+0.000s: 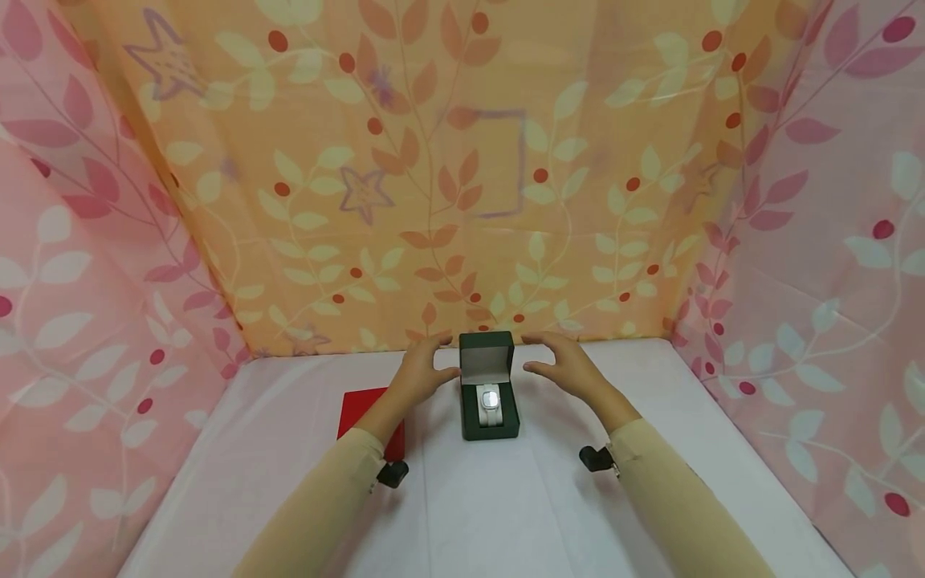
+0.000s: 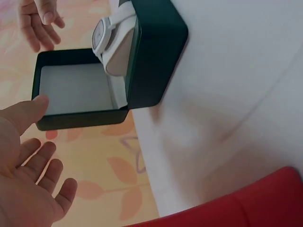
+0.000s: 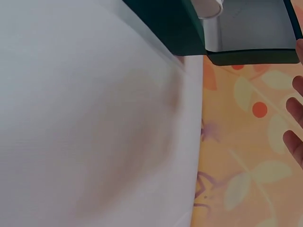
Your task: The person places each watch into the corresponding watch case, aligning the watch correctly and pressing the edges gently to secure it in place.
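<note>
A dark green watch box [image 1: 468,413] stands on the white table with its lid raised, showing a pale lining. Inside, a white watch [image 1: 491,400] is wrapped round a light cushion. My left hand [image 1: 421,371] is just left of the raised lid, its thumb at or near the lid's edge; in the left wrist view the left hand [image 2: 28,175] has spread, loosely bent fingers. On the other side, my right hand [image 1: 567,365] is a little apart from the lid, fingers relaxed. In the right wrist view only its fingertips [image 3: 294,106] show. Neither hand holds anything.
A flat red thing [image 1: 361,401] lies on the table, partly under my left forearm. The white tabletop [image 1: 477,514] extends in front of the box. A patterned orange curtain [image 1: 433,160] hangs at the back, with pink ones [image 1: 831,321] at the sides.
</note>
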Available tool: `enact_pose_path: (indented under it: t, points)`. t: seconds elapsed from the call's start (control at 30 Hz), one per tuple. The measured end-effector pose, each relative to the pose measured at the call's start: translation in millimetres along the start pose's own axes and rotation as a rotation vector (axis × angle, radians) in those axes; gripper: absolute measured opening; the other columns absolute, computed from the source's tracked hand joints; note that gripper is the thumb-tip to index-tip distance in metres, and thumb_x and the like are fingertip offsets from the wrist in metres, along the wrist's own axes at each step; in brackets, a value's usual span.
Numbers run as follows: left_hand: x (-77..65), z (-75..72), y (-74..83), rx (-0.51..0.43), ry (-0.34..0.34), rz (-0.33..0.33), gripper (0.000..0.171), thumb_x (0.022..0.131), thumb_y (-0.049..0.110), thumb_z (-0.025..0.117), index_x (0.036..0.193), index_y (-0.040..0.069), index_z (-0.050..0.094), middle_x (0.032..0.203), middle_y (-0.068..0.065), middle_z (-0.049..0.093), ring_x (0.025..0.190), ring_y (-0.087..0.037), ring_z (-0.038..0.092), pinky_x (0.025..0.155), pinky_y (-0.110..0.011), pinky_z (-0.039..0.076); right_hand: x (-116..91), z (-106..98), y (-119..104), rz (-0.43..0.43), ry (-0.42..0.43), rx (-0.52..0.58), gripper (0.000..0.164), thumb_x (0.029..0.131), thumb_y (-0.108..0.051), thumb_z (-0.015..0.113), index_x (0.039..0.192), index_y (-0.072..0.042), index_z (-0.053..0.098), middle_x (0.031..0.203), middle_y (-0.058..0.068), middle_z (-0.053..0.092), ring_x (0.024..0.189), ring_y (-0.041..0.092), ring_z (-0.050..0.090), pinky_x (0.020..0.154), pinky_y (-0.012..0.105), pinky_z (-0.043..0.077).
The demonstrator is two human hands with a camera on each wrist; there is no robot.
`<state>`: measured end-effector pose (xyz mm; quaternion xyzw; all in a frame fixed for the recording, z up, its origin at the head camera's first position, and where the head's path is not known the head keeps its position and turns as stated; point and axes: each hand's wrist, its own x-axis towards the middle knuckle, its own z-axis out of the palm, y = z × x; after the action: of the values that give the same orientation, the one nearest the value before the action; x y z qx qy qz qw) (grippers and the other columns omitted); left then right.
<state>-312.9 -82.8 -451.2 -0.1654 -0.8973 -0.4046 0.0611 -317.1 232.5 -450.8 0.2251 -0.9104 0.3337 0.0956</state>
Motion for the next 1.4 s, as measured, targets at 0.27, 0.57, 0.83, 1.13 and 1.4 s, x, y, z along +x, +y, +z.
enact_pose_path:
  t: [0.27, 0.57, 0.83, 1.13, 1.4]
  points:
    - [11.4, -6.1, -1.1, -0.011, -0.028, 0.022, 0.069, 0.087, 0.023, 0.084, 0.148, 0.013, 0.054, 0.148, -0.007, 0.056, 0.14, -0.031, 0.047, 0.115, -0.054, 0.04, 17.4, -5.5, -4.8, 0.01, -0.045, 0.069, 0.059, 0.09, -0.029, 0.08, 0.145, -0.021, 0.059, 0.148, 0.002, 0.057, 0.138, 0.03, 0.051, 0.114, 0.059, 0.039]
    - [21.1, -0.8, -4.5, -0.054, -0.059, 0.053, 0.063, 0.089, 0.023, 0.082, 0.146, 0.017, 0.056, 0.145, -0.005, 0.059, 0.138, -0.029, 0.05, 0.116, -0.052, 0.04, 25.4, 2.5, 1.0, -0.021, -0.086, 0.116, 0.058, 0.095, -0.021, 0.074, 0.15, -0.015, 0.053, 0.152, 0.007, 0.054, 0.138, 0.036, 0.05, 0.113, 0.062, 0.038]
    - [23.6, 2.4, -7.5, -0.064, -0.044, 0.056, 0.054, 0.093, 0.021, 0.078, 0.143, 0.016, 0.059, 0.14, -0.007, 0.063, 0.134, -0.031, 0.053, 0.113, -0.054, 0.042, 29.6, 6.0, 3.6, 0.014, -0.108, 0.153, 0.058, 0.096, -0.021, 0.073, 0.15, -0.014, 0.052, 0.143, 0.005, 0.062, 0.135, 0.034, 0.053, 0.113, 0.061, 0.038]
    - [27.9, 7.4, -8.7, -0.102, -0.058, 0.101, 0.051, 0.094, 0.017, 0.076, 0.142, 0.015, 0.061, 0.133, -0.005, 0.068, 0.131, -0.032, 0.058, 0.114, -0.055, 0.041, 30.2, 11.5, 5.6, 0.042, -0.088, 0.13, 0.048, 0.097, -0.026, 0.073, 0.142, -0.018, 0.059, 0.133, 0.004, 0.068, 0.131, 0.03, 0.059, 0.114, 0.058, 0.04]
    - [25.1, 5.4, -6.0, -0.121, -0.037, 0.079, 0.047, 0.092, 0.013, 0.077, 0.137, 0.014, 0.064, 0.127, -0.005, 0.07, 0.127, -0.033, 0.06, 0.112, -0.054, 0.043, 31.9, 13.2, 2.4, 0.044, -0.1, 0.143, 0.044, 0.097, -0.023, 0.073, 0.139, -0.018, 0.06, 0.13, 0.004, 0.07, 0.129, 0.027, 0.061, 0.112, 0.055, 0.043]
